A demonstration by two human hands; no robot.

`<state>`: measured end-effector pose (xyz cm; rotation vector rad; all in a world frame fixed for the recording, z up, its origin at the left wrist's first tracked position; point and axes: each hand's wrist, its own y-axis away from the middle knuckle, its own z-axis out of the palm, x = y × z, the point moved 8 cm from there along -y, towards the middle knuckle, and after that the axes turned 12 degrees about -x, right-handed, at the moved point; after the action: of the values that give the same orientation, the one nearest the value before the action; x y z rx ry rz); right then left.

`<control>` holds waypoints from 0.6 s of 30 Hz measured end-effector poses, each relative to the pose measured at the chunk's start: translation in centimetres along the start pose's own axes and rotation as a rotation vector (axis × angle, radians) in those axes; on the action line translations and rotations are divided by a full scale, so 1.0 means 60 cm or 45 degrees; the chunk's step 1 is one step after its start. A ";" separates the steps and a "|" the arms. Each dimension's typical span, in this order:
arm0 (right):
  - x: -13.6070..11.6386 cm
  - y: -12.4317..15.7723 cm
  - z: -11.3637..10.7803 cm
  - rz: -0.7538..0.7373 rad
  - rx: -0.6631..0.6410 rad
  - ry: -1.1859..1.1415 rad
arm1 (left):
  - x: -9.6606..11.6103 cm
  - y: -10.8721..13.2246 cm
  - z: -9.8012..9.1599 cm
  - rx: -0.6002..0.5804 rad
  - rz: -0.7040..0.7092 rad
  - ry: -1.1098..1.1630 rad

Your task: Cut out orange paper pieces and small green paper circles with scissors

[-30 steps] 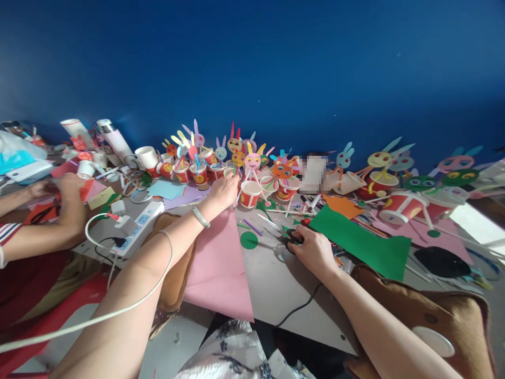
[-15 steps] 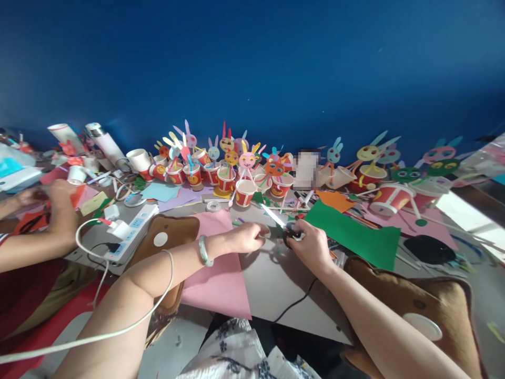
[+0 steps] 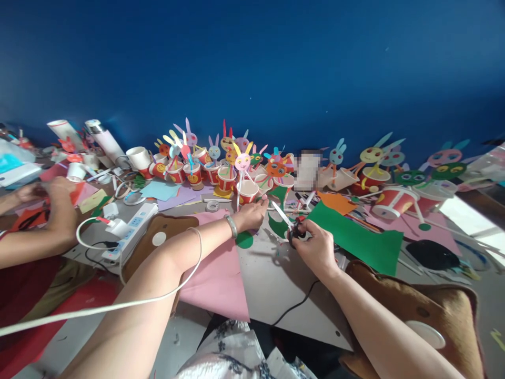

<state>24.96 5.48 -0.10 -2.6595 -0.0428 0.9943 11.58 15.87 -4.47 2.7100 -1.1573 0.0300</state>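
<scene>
My right hand [image 3: 315,247] grips a pair of scissors [image 3: 284,217] with dark handles, the blade pointing up and left. My left hand [image 3: 252,215] reaches to a red and white paper cup [image 3: 247,192] that carries a pink paper rabbit head [image 3: 243,160] with yellow ears. Its fingers are drawn together beside a small pinkish tip at the cup's right; what they hold, if anything, is hidden. A green paper circle [image 3: 244,240] lies below my left wrist. Near the scissors lies a cut green scrap [image 3: 277,226].
Pink paper [image 3: 215,268] and green paper [image 3: 355,237] flank the work spot. Several cup figures line the blue wall. A power strip [image 3: 136,226] and white cable [image 3: 98,310] lie left, the cable crossing my forearm. A co-worker's arms [image 3: 59,221] are at far left.
My left hand has moved up and right to the pink rabbit cup. The green circle and green scraps now show on the table. My right hand still holds the scissors, nearly in place.
</scene>
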 end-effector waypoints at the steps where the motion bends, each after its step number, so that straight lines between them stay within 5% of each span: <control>1: -0.002 0.000 -0.001 -0.004 0.000 0.002 | 0.001 0.001 0.001 -0.020 -0.005 0.001; 18: -0.003 0.001 0.002 -0.028 -0.002 0.004 | 0.012 0.137 0.018 -0.196 -0.052 0.045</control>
<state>24.73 5.43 -0.08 -2.6560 -0.0726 0.9839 6.11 9.58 -4.05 2.5870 -1.0486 -0.0164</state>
